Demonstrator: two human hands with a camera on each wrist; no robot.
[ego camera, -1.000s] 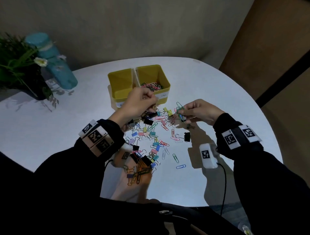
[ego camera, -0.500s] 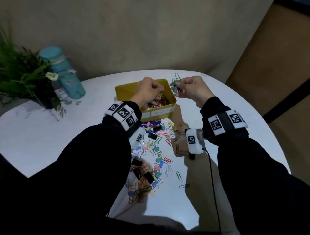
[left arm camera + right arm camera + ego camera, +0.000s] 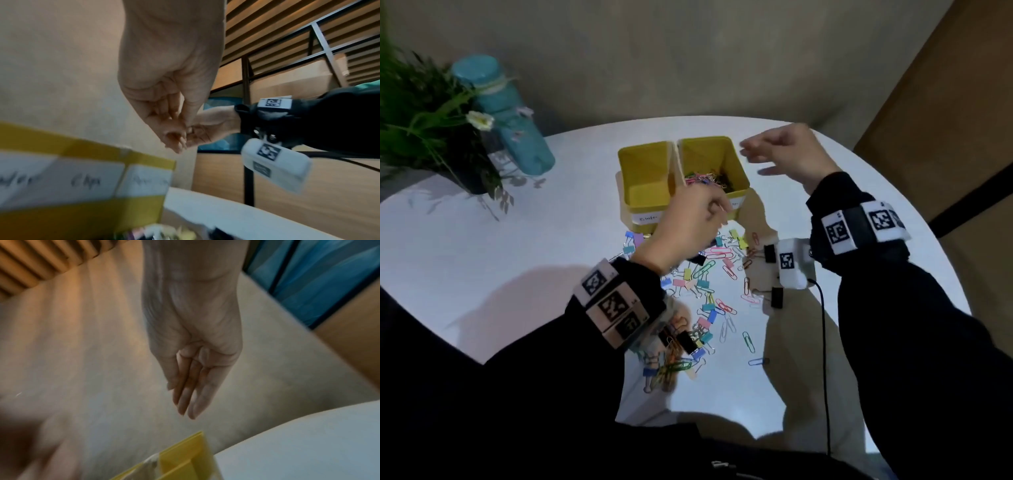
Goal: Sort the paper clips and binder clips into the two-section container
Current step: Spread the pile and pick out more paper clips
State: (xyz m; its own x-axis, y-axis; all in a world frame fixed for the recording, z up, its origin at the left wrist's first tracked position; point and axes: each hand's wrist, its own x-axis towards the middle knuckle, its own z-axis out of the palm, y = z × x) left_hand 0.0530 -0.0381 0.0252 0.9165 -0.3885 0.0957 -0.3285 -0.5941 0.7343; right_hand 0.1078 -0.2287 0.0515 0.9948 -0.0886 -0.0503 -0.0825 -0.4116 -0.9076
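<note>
The yellow two-section container (image 3: 643, 150) stands at the table's far middle. Its left section looks empty; the right one holds coloured paper clips (image 3: 705, 178). A loose pile of paper clips and binder clips (image 3: 705, 284) lies on the table in front of it. My left hand (image 3: 698, 219) hovers over the container's front wall with fingers curled against the thumb; in the left wrist view the left hand (image 3: 174, 138) shows nothing in it. My right hand (image 3: 767, 157) hangs just right of the container; in the right wrist view the right hand (image 3: 189, 394) is straight-fingered and empty.
A potted plant (image 3: 431, 137) and a teal bottle (image 3: 506, 116) stand at the far left of the round white table (image 3: 482, 240). A white tagged device (image 3: 792, 263) with a black cable hangs under my right wrist. Black binder clips (image 3: 777, 296) lie below it.
Half a second ago my right hand pinched green paper clips over the container; now it is empty and farther right. My left hand has drawn back from inside the container to its front wall.
</note>
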